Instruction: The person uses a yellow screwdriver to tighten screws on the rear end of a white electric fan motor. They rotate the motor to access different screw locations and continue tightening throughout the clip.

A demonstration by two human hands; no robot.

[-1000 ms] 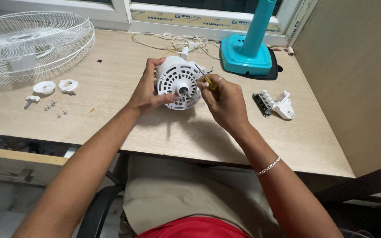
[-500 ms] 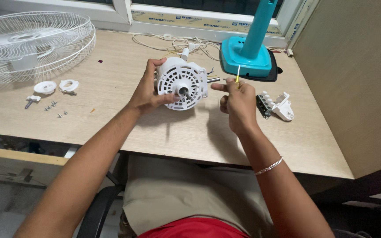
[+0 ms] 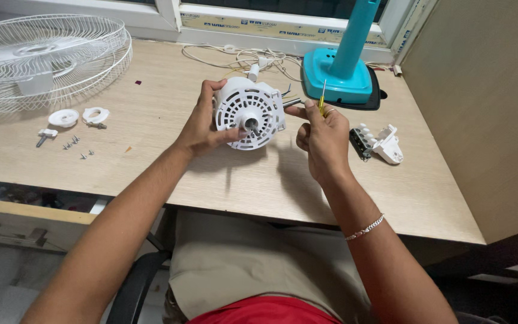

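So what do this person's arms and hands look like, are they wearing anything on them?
Both forearms are bare, with no sleeves or gloves in view. The right hand has a ring on one of its fingers, and a thin silver chain bracelet sits round that wrist. The left hand and its wrist carry nothing that shows.

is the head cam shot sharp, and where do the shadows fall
Head view: sharp, no motion blur on the left hand, right hand or white motor housing; soft shadows fall on the desk below them, toward the person; the fan guard looks stretched near the frame corner.
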